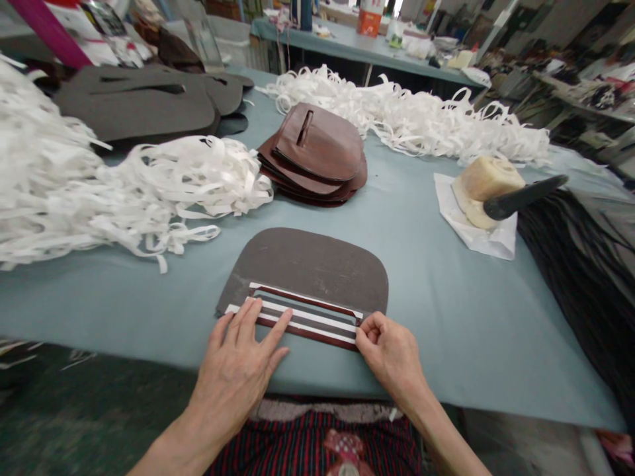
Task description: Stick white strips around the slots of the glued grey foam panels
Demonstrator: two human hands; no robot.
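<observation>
A dark grey leather-like panel (312, 258) with rounded far corners lies face down near the table's front edge. Along its near side runs a long slot with folded brown edges. White tape strips (322, 322) lie along both sides of the slot. My left hand (241, 360) rests on the near strips with fingers spread, pressing at their left part. At the panel's right end, my right hand (391, 344) has thumb and forefinger pinched together on the end of a white tape strip. The fingertips partly hide that end.
Beyond the panel sits a stack of brown slotted pieces (322, 145). Heaps of white tape loops (188, 178) lie left and at the back. A yellowish pot with a dark-handled brush (526, 198) stands on white paper at right, near long black strips (570, 258).
</observation>
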